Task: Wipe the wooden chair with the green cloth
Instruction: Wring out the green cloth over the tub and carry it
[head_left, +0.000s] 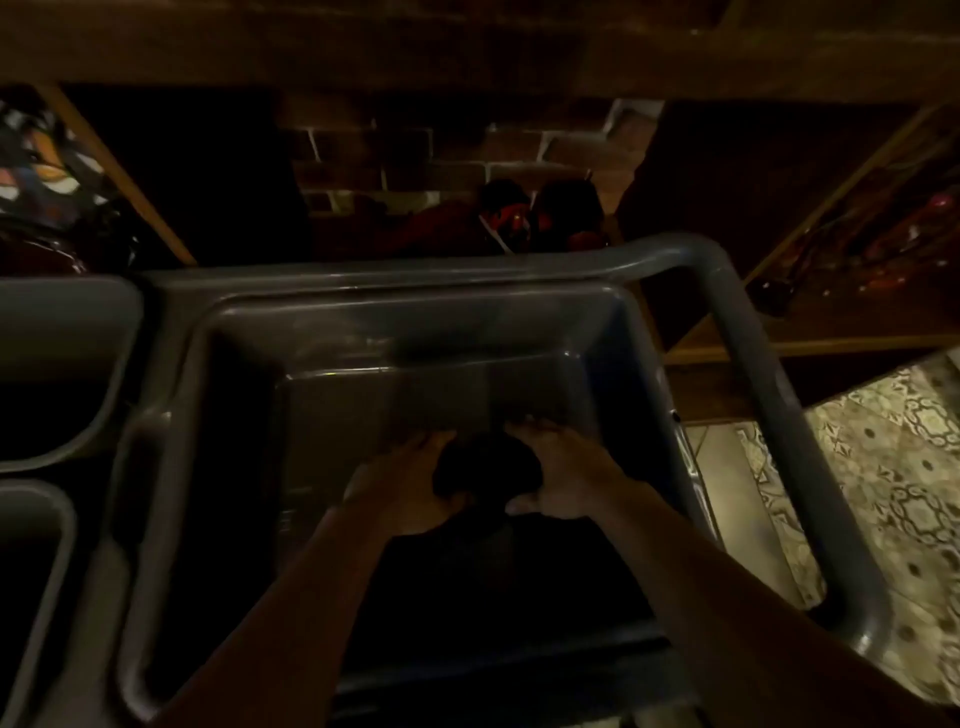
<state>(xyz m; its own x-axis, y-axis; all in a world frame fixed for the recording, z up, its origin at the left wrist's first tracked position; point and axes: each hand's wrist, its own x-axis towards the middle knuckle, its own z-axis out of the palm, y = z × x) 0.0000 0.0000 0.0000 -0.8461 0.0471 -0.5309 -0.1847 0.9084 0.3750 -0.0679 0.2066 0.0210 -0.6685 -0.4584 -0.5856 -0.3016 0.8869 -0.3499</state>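
Head view, light: very dim, so colours are hard to tell.
Tub: a deep grey plastic tub fills the middle; its rim runs around my arms.
My left hand: low inside the tub, fingers curled against the left side of a dark bundle.
My right hand: just beside it, gripping the right side of the same bundle.
Cloth: a dark crumpled lump pressed between both hands, near the tub floor; I cannot tell if it is green.
Other tubs: two more grey tubs touch the big one at the left edge.
Floor: patterned tiles at the right.
Behind: a brick wall between wooden posts; no clear chair in this view.
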